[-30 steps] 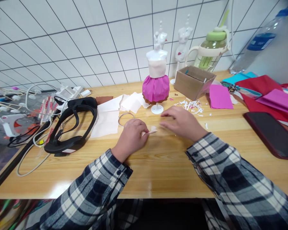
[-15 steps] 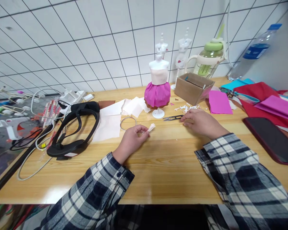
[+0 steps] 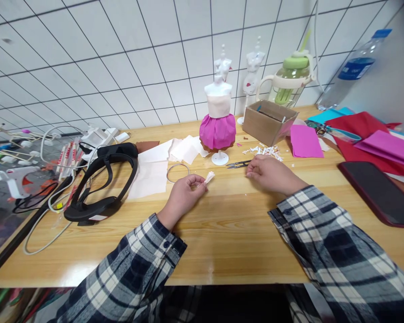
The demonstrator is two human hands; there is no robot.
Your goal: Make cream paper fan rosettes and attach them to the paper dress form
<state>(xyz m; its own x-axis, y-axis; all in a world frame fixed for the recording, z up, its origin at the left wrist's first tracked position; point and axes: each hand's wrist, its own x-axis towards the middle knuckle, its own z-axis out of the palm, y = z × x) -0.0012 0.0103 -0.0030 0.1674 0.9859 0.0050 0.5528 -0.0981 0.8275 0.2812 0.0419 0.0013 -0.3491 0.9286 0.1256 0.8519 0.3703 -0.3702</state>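
Note:
My left hand [image 3: 187, 195] is closed, pinching a small gathered piece of pale pink fabric [image 3: 209, 176] between thumb and fingertips, just above the table. My right hand [image 3: 271, 175] rests low over the table, its fingers curled together at the handle end of black thread snips [image 3: 237, 165]. The snips lie flat, blades to the left; whether the fingers grip them is hidden. Behind both hands stands a small white dress form [image 3: 218, 91] with a pale pink top and a puffy magenta skirt [image 3: 217, 132]. A metal ring [image 3: 177, 166] lies beside my left hand.
Pale fabric sheets [image 3: 151, 175] and a black headset [image 3: 103, 208] lie left. White scraps [image 3: 265, 150], a cardboard box [image 3: 267, 128], a mug [image 3: 291, 83] and another dress form [image 3: 253, 72] are behind my right hand. Magenta fabric [image 3: 306, 141] and a phone [image 3: 379, 193] lie right.
My right hand has shifted slightly left and covers more of the snips' handles. My left hand keeps its hold on the fabric piece. The whole view has shifted a little.

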